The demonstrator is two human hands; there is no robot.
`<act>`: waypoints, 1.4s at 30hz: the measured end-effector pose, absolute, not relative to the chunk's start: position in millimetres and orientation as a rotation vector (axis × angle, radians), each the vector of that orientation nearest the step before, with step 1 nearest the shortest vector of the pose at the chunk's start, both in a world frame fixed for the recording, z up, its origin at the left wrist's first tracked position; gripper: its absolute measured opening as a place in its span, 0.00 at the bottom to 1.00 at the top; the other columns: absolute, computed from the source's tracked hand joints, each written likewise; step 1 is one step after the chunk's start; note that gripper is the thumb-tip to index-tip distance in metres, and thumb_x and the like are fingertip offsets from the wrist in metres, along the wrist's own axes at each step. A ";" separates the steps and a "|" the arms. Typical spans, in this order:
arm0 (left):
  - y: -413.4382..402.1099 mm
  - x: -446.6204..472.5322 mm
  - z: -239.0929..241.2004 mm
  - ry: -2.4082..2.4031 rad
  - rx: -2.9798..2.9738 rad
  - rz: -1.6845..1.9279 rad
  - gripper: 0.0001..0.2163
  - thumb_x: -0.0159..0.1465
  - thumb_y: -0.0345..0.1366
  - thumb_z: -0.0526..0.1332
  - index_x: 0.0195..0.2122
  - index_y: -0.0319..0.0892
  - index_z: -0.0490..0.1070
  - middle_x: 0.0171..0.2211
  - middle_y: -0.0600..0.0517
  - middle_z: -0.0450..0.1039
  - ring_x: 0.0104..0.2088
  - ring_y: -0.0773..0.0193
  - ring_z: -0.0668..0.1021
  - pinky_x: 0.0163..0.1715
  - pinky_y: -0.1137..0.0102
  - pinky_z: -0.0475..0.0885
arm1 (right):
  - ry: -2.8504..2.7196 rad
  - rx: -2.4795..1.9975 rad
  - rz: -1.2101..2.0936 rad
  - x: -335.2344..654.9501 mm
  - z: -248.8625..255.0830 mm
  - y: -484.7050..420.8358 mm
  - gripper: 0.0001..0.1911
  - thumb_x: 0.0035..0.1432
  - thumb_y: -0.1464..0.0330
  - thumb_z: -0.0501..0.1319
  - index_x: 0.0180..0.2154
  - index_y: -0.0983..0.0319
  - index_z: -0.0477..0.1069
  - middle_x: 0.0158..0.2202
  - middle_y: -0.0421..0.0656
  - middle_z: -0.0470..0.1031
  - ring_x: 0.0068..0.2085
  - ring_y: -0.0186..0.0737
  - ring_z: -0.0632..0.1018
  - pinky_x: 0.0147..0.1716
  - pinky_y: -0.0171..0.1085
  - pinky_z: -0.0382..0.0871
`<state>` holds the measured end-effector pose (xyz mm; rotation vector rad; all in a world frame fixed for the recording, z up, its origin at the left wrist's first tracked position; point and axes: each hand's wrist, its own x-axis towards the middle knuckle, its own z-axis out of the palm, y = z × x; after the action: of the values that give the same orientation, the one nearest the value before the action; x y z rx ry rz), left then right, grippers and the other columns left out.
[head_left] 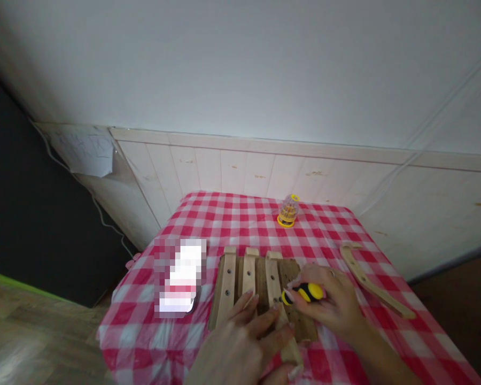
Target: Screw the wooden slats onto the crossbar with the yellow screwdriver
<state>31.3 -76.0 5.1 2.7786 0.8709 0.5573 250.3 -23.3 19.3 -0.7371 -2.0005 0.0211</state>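
Observation:
A yellow-and-black screwdriver (310, 292) is gripped in my right hand (336, 305), its front end at a screw in the right-hand wooden strip (273, 272). My left hand (244, 347) holds the lower part of that strip, thumb near its lower end and other fingers reaching over the middle strip (249, 270). A left wooden strip (229, 275) lies alongside, with dark screws in it. All three strips have thick upper ends and lie across a brown wooden board (308, 326). The screwdriver's tip is too small to make out.
A loose curved wooden strip (369, 283) with holes lies at the right. Toward the back stands a clear bit case (288, 211) with a yellow base. A pixelated item (182, 278) lies left on the checked tablecloth (224, 214). The table's back edge meets a panelled wall (244, 166).

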 end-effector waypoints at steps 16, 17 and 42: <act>-78.4 32.0 9.0 0.866 2.710 0.452 0.19 0.78 0.47 0.58 0.64 0.43 0.73 0.59 0.51 0.77 0.57 0.52 0.81 0.64 0.54 0.71 | -1.979 -0.744 0.255 252.6 -5.6 -18.3 0.09 0.73 0.63 0.58 0.52 0.54 0.71 0.35 0.43 0.87 0.34 0.44 0.88 0.35 0.39 0.82; -78.7 32.1 8.3 0.864 2.718 0.451 0.19 0.78 0.47 0.58 0.64 0.43 0.73 0.59 0.52 0.77 0.57 0.52 0.81 0.64 0.55 0.71 | -2.001 -0.695 0.303 253.2 -3.1 -19.1 0.10 0.74 0.61 0.56 0.53 0.54 0.71 0.37 0.44 0.87 0.36 0.44 0.88 0.37 0.39 0.83; -80.8 34.0 4.3 0.906 2.730 0.521 0.19 0.77 0.48 0.58 0.62 0.44 0.74 0.57 0.53 0.79 0.56 0.54 0.81 0.64 0.57 0.70 | -1.854 -0.803 0.003 244.7 9.4 -29.6 0.07 0.63 0.72 0.66 0.33 0.56 0.77 0.22 0.38 0.82 0.19 0.38 0.81 0.20 0.33 0.77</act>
<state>34.0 -80.8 4.3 2.7300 0.9058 0.5213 244.7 -29.6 9.4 -0.8035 -1.8542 0.0032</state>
